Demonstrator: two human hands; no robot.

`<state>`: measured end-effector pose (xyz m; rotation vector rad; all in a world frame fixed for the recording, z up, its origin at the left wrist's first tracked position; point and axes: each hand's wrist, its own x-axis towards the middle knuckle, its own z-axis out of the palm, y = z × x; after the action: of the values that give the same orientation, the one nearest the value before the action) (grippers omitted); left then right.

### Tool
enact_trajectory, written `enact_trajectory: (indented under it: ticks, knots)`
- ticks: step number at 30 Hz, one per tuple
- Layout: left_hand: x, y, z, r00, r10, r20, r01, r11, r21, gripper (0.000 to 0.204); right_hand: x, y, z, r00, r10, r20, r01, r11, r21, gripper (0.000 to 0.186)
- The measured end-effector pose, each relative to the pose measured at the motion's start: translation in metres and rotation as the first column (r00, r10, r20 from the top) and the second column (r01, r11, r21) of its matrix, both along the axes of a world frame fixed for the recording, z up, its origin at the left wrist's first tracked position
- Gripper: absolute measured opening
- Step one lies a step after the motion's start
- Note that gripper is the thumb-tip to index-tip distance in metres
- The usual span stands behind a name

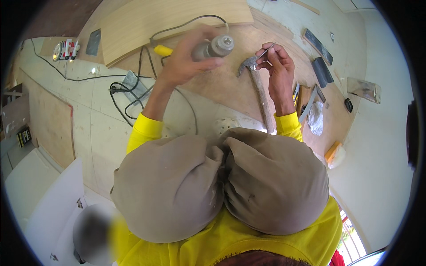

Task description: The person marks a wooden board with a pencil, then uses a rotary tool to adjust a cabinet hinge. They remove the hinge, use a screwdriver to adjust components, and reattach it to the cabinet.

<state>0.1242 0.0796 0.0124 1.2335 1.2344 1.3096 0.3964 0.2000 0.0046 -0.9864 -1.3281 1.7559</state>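
My left hand [183,60] is wrapped round a grey cylindrical power tool [212,48], whose round silver end with a collet-like centre faces up and to the right. In my right hand [280,66] a thin metal piece [267,49] is pinched between thumb and fingers; its exact kind is too small to make out. Just left of that hand, a claw hammer [260,91] lies with its head away from me and its worn wooden handle toward my knees. Both hands are apart, above a brown wooden board [222,84].
A pale wood panel [146,26] lies at the far side. Black cable [141,66] loops at the left, near a yellow-handled object [163,50]. Dark flat blocks [318,46], a white crumpled bag [315,119] and an orange-and-white object [335,154] lie at the right.
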Motion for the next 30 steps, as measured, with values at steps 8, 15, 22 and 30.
enact_trajectory:
  ticks: [8, 15, 22, 30]
  knots:
    - [-0.015, 0.006, -0.01, 0.998, -0.061, -0.009, 0.061, 0.997, 0.039, 0.094, 0.0, -0.001, -0.005, 1.0, -0.019, -0.01, 0.019, 1.0, -0.007, 0.022]
    - [-0.021, 0.007, -0.015, 0.978, -0.1, -0.185, 0.132, 0.977, 0.168, 0.094, 0.002, -0.001, -0.014, 0.999, -0.026, -0.032, 0.025, 0.999, -0.021, 0.021]
    - [0.013, -0.003, 0.017, 0.999, 0.021, 0.03, -0.021, 1.0, -0.006, 0.083, 0.005, 0.0, -0.022, 0.999, -0.033, -0.022, 0.032, 0.999, -0.029, 0.021]
    - [0.016, -0.005, 0.012, 0.999, 0.002, -0.054, -0.002, 1.0, 0.001, 0.07, 0.009, -0.007, -0.026, 0.999, -0.039, 0.007, 0.04, 0.997, -0.07, 0.02]
